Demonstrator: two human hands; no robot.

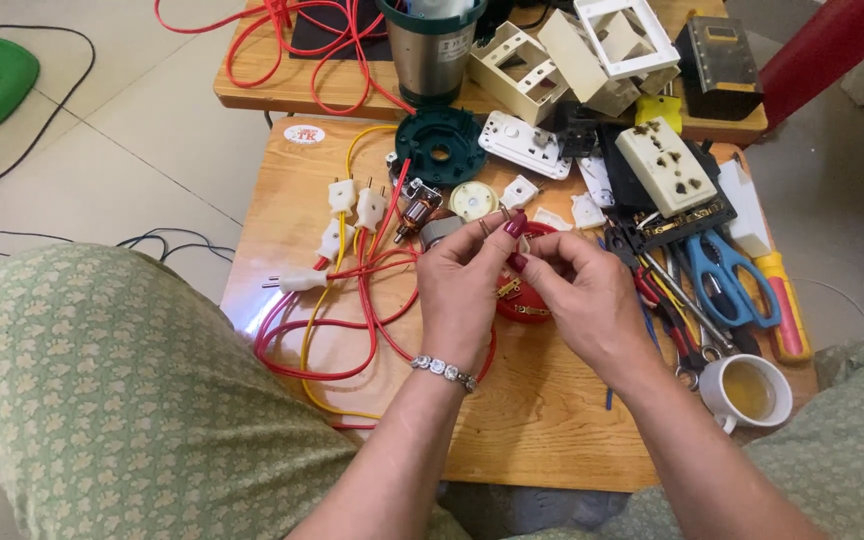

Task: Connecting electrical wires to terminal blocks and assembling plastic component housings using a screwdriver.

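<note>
Both hands meet over the middle of a small wooden table (552,440), fingers pinched together around a small metal clip (504,214) held between them. The left hand (464,280), with a beaded bracelet (444,371) on its wrist, grips the clip from the left with thumb and forefinger closed on it; the right hand (592,295) presses in from the right, its fingertips touching the same piece and the left fingers. Just beneath the hands lies a red round part (524,300) with brass contacts. To the left, red and yellow wires (337,320) loop across the table, ending in white plugs (352,205). Farther away sit a green round base (440,145) and a motor rotor (414,212). On the right lie blue scissors (722,280), a cream socket block (665,165), and near the edge a white cup (747,392)
</note>
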